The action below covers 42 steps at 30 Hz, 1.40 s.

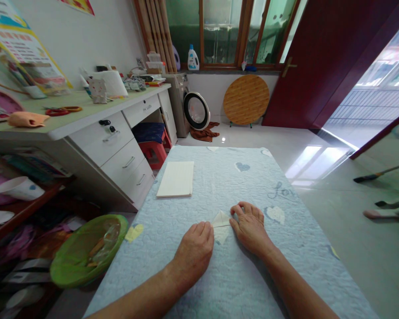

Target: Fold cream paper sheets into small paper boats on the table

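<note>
Fingers (202, 229) of left hand (193, 248) and right hand (251, 228), held together, touch folded paper (221, 219) from either side.

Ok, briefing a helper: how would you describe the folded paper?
On the pale blue quilted cover, look between the left hand and right hand. The small folded cream paper there comes to a point, unlike the flat rectangular paper farther up.

Soft daylight fills the room, brightest from the far right.

Daylight through the open doorway (382, 84) burns nearly white and lays bright glare across the glossy white floor tiles (314, 161). The pale blue quilted cover (252, 177) is evenly lit, with only a soft shadow by the right hand (249, 228). Wide-angle distortion leans the white desk (103, 133) and dark red door (319, 57) toward the edges.
</note>
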### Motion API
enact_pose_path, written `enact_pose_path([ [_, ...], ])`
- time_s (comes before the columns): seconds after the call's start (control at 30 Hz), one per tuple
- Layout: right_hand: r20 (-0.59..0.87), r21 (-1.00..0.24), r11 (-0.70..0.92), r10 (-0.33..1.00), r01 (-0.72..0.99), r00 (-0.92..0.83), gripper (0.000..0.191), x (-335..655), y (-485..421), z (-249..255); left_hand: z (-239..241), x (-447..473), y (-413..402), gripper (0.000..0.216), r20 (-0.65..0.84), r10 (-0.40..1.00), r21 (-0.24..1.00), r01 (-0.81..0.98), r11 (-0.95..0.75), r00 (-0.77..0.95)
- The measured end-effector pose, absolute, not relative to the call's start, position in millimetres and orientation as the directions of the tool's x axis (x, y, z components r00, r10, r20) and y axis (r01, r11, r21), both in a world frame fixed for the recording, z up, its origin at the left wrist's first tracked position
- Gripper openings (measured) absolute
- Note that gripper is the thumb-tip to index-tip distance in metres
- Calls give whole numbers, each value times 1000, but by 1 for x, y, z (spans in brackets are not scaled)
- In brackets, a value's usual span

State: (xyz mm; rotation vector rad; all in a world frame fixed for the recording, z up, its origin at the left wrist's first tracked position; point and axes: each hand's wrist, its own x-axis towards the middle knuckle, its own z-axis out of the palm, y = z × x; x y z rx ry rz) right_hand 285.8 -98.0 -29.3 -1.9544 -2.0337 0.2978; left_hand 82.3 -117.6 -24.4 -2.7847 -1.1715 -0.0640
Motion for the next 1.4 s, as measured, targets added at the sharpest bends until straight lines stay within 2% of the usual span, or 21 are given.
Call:
enact_pose_path([
  [0.33,86,-367,89,994,926,-61,21,293,-98,-31,-39,80,-119,30,208,703,-73,727,-683,680],
  [0.53,79,-381,103,994,919,-79,30,296,-98,-30,-33,81,-119,24,111,751,-24,757,-653,651],
  [0.63,92,-379,118,992,918,-90,34,297,-97,-31,-13,81,-114,18,30,763,74,760,-645,645],
  [0.77,156,-436,136,985,890,-74,29,298,-96,-29,15,81,-102,17,-79,781,257,770,-584,619],
  [0.93,270,-543,285,950,790,-156,22,294,-98,-21,20,90,-83,37,-15,823,365,770,-524,568],
  [1.1,201,-531,295,955,794,-220,41,287,-101,-22,-1,100,-72,30,44,843,454,741,-495,536],
  [1.17,182,-525,289,957,800,-226,34,286,-101,-24,-7,102,-70,22,73,849,507,713,-484,524],
  [1.27,185,-562,289,957,775,-223,13,286,-99,-24,-11,101,-69,7,105,853,622,635,-457,511],
  [1.4,192,-656,288,958,697,-215,8,289,-96,-23,-9,100,-67,4,116,877,818,455,-351,467],
])
